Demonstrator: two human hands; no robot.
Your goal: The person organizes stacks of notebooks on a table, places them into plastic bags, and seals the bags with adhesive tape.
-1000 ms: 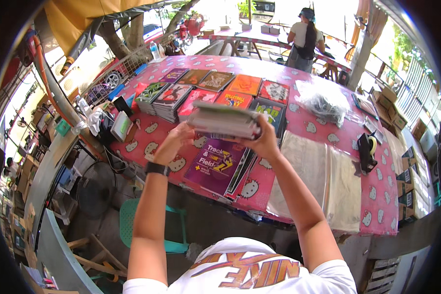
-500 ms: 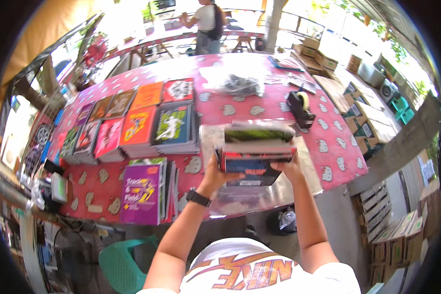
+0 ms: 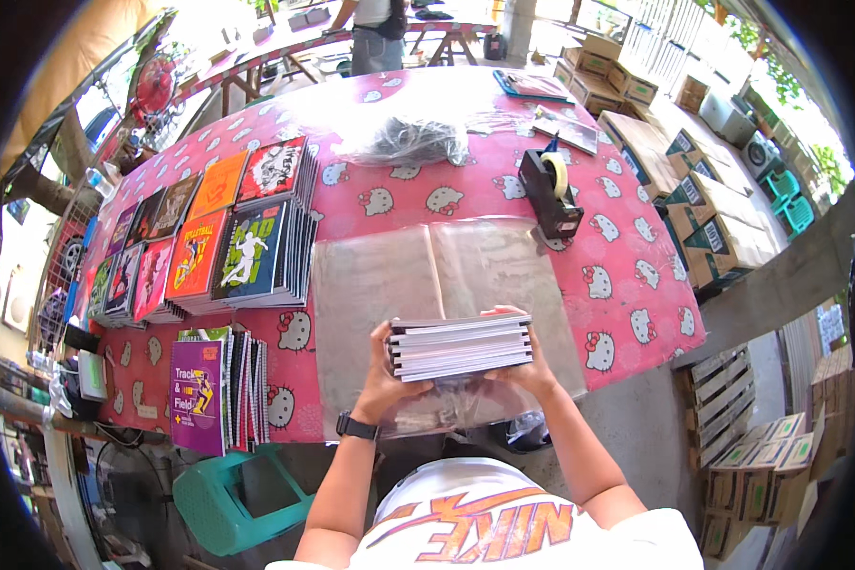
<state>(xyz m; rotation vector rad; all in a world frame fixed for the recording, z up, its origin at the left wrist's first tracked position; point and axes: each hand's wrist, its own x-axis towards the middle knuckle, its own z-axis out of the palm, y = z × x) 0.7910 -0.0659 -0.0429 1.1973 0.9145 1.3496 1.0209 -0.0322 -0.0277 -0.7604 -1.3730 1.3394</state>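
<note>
Between my two hands is a stack of spiral notebooks (image 3: 461,347), its white page edges facing me. My left hand (image 3: 382,382) grips the left end and my right hand (image 3: 530,370) the right end, thumbs toward the near side. Under it lies a clear plastic sheet or bag (image 3: 375,285), spread flat with a fold line down its middle. To the left, several piles of notebooks with colourful sports covers stand in two rows, among them a dark blue one (image 3: 249,249) and an orange one (image 3: 196,252). Nearer me, a purple notebook (image 3: 198,394) fronts a leaning bunch.
A black tape dispenser (image 3: 553,198) stands right of the sheet on the pink patterned tablecloth (image 3: 627,285). Crumpled clear plastic (image 3: 404,142) lies farther back. Cardboard boxes (image 3: 722,237) are stacked at right; a green plastic stool (image 3: 242,499) is below. Another person (image 3: 380,38) stands beyond.
The notebook stack has come down and closer to me, tilting so its page edges show instead of a cover. Both hands still hold it. The plastic sheet is now more exposed.
</note>
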